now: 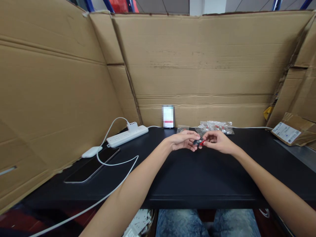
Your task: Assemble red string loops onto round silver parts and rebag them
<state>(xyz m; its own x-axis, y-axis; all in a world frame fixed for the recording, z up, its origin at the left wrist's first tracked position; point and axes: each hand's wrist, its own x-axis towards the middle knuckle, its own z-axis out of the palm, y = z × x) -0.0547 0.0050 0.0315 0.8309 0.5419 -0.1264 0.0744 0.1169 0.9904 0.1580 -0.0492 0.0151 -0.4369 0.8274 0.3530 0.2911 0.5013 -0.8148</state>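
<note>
Both hands meet above the black table, right of its middle. My left hand (185, 140) has its fingers closed around a small dark, roundish object (197, 142), too small to name. Fingertips of my right hand (216, 141) pinch a little red piece (202, 142) at the right side of that dark object. Whether the red piece is joined to the dark one, I cannot tell. Just behind the hands lie clear plastic bags (217, 126) with small red items in them. Another small clear bag (183, 128) lies behind my left hand.
A lit phone (168, 116) leans on the rear cardboard wall (197, 59). At left are a white power strip (128, 135), a white charger (92, 151), a dark tablet (92, 166) and a loose white cable (118, 163). A labelled brown package (293, 129) sits at right.
</note>
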